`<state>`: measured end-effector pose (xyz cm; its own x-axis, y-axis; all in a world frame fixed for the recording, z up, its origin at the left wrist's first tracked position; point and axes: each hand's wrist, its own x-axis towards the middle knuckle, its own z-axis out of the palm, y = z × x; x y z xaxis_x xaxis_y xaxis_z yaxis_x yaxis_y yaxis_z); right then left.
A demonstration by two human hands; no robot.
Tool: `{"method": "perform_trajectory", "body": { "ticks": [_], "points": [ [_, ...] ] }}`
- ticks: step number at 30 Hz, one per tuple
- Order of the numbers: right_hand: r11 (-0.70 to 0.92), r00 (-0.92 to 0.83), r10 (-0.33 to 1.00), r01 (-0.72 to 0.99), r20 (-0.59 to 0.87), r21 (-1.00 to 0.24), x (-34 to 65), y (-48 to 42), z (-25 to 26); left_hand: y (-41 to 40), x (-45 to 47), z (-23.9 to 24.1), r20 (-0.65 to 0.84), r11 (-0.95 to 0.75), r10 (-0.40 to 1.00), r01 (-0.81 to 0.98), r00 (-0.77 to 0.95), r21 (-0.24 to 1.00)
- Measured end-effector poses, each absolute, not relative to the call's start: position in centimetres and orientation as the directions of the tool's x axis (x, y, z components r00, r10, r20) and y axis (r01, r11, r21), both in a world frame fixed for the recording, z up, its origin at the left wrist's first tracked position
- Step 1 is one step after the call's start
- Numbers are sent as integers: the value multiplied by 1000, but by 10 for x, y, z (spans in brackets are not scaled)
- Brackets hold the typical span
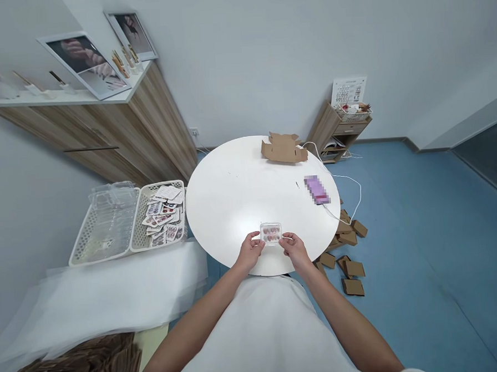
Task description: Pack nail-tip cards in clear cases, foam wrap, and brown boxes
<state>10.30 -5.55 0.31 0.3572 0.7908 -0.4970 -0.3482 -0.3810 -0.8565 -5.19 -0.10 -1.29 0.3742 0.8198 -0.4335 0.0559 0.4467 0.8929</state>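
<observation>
Between my two hands is a small clear plastic box [271, 234] with rows of pinkish press-on nails showing inside. My left hand [251, 251] pinches its left edge between thumb and fingers. On the opposite edge, my right hand [294, 248] grips it the same way. The box is above the near part of a white oval table [228, 209]; whether it touches the tabletop I cannot tell. Farther back on the table lies an unfolded brown cardboard box [285, 149]. A purple blurred-out object [317, 190] rests to the right, beside a white cable [343, 176].
Left of the table, one white basket [136, 222] holds nail cards and another [78, 239] holds clear plastic boxes. Translucent sheets [124, 292] lie nearer me, above stacked cardboard [95, 366]. Several small brown boxes [354, 287] are on the floor at right. A wooden cabinet [145, 130] stands back left.
</observation>
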Motion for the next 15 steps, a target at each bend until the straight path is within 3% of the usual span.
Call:
{"method": "perform_trajectory", "body": {
  "ticks": [7,15],
  "points": [
    [-442,338,777,-307,-531,-843,116,-51,-10,-4,-38,-23,-463,452,841,106,279,885],
    [-455,292,803,-264,-520,-850,117,-43,-27,-9,-32,-28,-365,326,915,219,171,920]
  ]
}}
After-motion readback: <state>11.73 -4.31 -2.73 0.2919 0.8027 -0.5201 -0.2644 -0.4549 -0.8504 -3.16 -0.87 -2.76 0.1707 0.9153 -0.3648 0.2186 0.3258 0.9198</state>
